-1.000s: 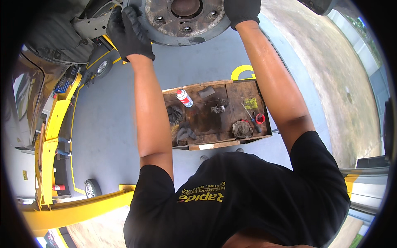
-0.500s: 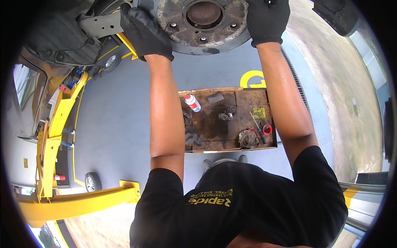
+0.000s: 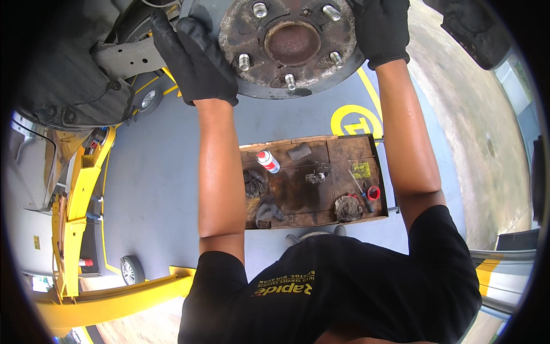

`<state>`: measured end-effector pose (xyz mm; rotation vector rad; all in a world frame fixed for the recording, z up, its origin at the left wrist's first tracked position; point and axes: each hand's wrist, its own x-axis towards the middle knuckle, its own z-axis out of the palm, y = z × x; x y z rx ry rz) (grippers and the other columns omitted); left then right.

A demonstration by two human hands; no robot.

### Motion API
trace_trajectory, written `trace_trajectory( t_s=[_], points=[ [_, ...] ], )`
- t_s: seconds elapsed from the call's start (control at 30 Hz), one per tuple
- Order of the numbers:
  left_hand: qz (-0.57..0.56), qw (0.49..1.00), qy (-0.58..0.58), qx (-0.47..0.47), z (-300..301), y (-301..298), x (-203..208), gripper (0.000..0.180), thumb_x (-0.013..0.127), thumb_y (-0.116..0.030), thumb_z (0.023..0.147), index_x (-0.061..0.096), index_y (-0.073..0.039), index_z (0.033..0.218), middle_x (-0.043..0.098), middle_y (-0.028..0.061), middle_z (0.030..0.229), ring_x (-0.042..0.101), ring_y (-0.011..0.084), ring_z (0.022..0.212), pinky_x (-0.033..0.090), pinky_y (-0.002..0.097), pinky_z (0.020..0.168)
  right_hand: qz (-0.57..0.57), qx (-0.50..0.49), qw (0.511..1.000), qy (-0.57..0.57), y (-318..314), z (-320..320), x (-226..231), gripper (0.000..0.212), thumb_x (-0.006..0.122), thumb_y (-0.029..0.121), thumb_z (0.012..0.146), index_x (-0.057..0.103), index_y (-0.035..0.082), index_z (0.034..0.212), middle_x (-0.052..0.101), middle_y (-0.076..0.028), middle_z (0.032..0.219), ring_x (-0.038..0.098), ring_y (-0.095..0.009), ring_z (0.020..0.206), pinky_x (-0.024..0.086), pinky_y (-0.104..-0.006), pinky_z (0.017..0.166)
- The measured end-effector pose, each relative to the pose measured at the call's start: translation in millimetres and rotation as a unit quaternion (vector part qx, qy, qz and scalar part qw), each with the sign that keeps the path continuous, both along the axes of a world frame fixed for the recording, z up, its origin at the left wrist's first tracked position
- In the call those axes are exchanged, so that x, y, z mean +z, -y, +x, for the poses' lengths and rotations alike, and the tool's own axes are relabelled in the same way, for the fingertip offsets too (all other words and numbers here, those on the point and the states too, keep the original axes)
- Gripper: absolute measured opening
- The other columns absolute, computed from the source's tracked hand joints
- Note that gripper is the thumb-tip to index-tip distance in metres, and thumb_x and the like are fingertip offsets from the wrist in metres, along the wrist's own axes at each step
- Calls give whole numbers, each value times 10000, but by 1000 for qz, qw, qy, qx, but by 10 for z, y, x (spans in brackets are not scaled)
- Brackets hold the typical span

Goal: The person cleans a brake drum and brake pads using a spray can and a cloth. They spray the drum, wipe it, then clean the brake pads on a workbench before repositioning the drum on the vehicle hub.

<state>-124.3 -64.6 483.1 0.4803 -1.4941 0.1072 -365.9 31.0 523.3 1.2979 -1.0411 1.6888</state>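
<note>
**Both gloved hands on rusty brake disc, car on lift**

Grey workshop floor (image 3: pixel 154 189) with yellow painted markings; yellow lift arm (image 3: pixel 86 172) runs along the person's left side. Car is raised overhead, dark wheel arch (image 3: pixel 63 74) visible upper left.

Brake disc (image 3: pixel 286 46) sits at the top of the view, rusty, hub centre and studs facing the camera (five studs showing, no wheel on them).

Left hand (image 3: pixel 195 60), black glove, is clamped over the disc's left edge, fingers curled round the rim. Right hand (image 3: pixel 381 28), also black-gloved, grips the disc's right edge; its fingertips run out of view at the top. Both arms are stretched up.

Below the arms, a worn wooden tray (image 3: pixel 344 152) stands on the floor. On it: white spray can (image 3: pixel 267 161) with red cap lying tilted near the left side, a dark rag (image 3: pixel 255 182), a small metal part (image 3: pixel 314 178) mid-tray, a roll of red tape (image 3: pixel 373 192) on the right.
</note>
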Motion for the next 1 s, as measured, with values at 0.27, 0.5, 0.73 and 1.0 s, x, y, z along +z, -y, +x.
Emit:
trace_trajectory(
  t_s=[0.27,0.5,0.73,1.0],
  points=[
    [-68,997,-36,24,-180,-185,-367,604,301,-392,1167,372,82,1534,348,287,1647,378,442,1498,333,503,1228,152,119,978,-78,-118,-53,227,429,583,223,1072,586,0,1439,672,-225,1347,634,-331,1259,465,-395,1098],
    [-59,995,-75,39,-214,-150,-324,588,255,-351,1169,443,93,1506,457,282,1587,498,446,1426,405,504,1200,103,163,977,-90,-150,15,222,534,727,216,975,584,2,1443,686,-216,1350,675,-285,1231,503,-378,1065],
    [-144,988,2,-61,-60,-26,39,592,325,-363,1164,429,84,1538,488,276,1563,498,402,1432,381,477,1205,71,202,976,-42,-82,-7,-30,484,655,144,998,574,-11,1449,662,-208,1376,632,-289,1294,465,-373,1107],
    [-23,995,32,-96,282,-312,602,564,337,-324,1136,501,81,1493,569,245,1484,553,327,1362,397,424,1174,76,141,986,49,-495,213,-108,591,562,140,1048,390,-11,1593,508,-197,1555,524,-317,1385,405,-427,1165]
  ],
)
